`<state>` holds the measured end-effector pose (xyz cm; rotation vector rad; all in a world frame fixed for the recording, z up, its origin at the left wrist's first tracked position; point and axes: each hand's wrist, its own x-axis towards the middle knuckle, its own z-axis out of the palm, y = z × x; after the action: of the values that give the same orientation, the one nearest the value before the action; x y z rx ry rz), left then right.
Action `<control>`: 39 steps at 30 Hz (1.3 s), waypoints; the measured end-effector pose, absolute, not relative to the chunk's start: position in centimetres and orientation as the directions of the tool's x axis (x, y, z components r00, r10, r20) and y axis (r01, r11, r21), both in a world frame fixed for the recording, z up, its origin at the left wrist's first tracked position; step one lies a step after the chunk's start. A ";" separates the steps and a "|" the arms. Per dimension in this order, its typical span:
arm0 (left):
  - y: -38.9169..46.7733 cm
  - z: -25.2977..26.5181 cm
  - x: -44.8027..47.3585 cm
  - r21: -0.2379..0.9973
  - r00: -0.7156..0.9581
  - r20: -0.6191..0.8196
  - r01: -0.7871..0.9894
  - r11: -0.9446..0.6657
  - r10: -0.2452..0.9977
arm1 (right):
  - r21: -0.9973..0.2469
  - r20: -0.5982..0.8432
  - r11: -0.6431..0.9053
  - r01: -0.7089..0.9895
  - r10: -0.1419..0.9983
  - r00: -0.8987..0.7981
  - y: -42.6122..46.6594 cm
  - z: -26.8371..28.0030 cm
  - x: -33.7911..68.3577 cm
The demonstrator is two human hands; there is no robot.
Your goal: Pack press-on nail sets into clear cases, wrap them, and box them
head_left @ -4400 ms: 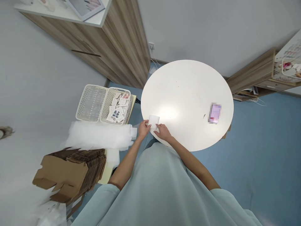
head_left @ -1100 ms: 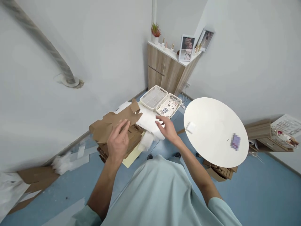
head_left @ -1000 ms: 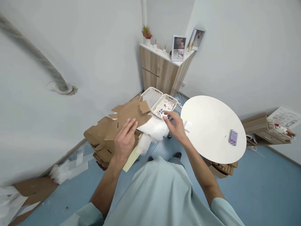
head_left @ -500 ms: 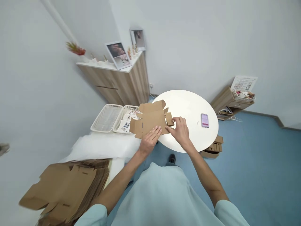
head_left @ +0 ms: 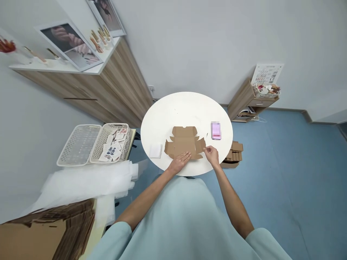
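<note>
An unfolded brown cardboard box (head_left: 184,145) lies on the round white table (head_left: 173,108), with its flaps spread around the middle panel. My left hand (head_left: 179,162) rests on its near edge, palm down and fingers stretched out. At the box's right end, my right hand (head_left: 211,155) pinches the side flap between thumb and fingers. A phone (head_left: 216,130) with a blurred pink screen lies to the right of the box. Left of the box is a small white square packet (head_left: 155,151), flat on the table.
Two white plastic baskets stand at the left, one (head_left: 93,159) holding printed cards. Below them lie white wrapping sheets (head_left: 94,184) and a stack of flat cardboard (head_left: 76,231). A wooden cabinet (head_left: 119,79) stands behind, a small shelf (head_left: 241,99) at right, and folded boxes (head_left: 233,155) beside the table.
The cardboard box has come down from the left, where it was held up, onto the table. My view has turned left-to-right toward the table, and the white packet now shows.
</note>
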<state>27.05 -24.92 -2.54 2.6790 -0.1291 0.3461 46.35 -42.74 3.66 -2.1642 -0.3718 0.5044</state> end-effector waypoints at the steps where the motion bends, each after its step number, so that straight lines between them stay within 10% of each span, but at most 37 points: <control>1: -25.2 -3.5 27.4 0.428 0.977 0.209 -0.123 -0.895 -0.034 | -0.814 -0.249 -0.579 0.047 0.422 0.872 -43.1 2.4 46.5; 13: -25.6 -7.0 27.5 0.529 0.993 -0.107 0.095 -0.843 0.045 | -0.694 -0.377 -0.720 -0.012 0.350 0.858 -45.2 -3.5 46.5; 20: -21.6 -6.5 24.8 0.566 0.962 -0.135 0.271 -0.779 0.237 | -0.687 -0.094 -0.621 0.378 0.591 0.801 -40.5 -1.0 48.4; 29: -20.0 -5.2 23.7 0.630 0.922 -0.276 0.387 -0.674 0.272 | -0.550 -0.365 -0.742 0.384 0.627 0.689 -32.9 -1.3 48.1; 39: -21.1 -4.4 24.2 0.626 0.814 -0.248 0.548 -0.555 0.525 | -0.568 -0.340 -0.633 0.526 0.763 0.550 -35.6 -1.7 47.5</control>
<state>24.17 -21.10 -4.44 2.2716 0.7845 -0.0416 47.45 -35.62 -1.73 -2.3874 -1.0495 0.8045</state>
